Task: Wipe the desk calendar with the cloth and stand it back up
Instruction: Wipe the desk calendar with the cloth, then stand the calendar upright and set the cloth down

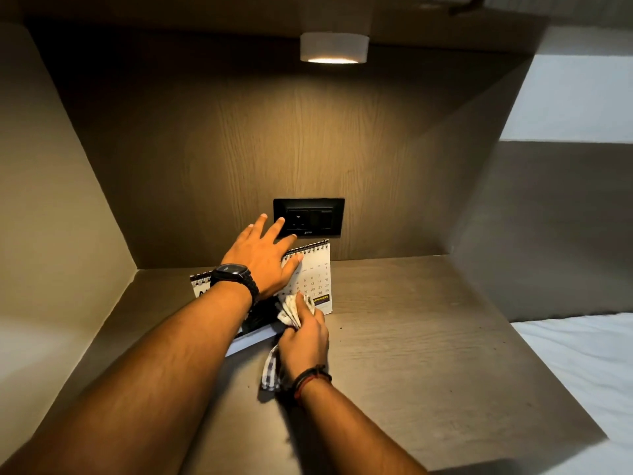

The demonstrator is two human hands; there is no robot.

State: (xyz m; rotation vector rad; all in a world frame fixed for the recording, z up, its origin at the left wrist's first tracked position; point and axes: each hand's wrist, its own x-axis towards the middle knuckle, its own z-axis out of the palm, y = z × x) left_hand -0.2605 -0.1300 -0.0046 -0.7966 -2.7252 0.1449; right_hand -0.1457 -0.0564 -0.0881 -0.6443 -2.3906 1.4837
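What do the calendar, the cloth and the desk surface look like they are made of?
Desk calendar: printed matte paper pages on a metal-looking wire spiral binding. Cloth, bunched in the right hand: soft woven fabric, pale with dark checks, folding loosely. Desk: probably wood-grain laminate, matte, with printed-looking grain lines.
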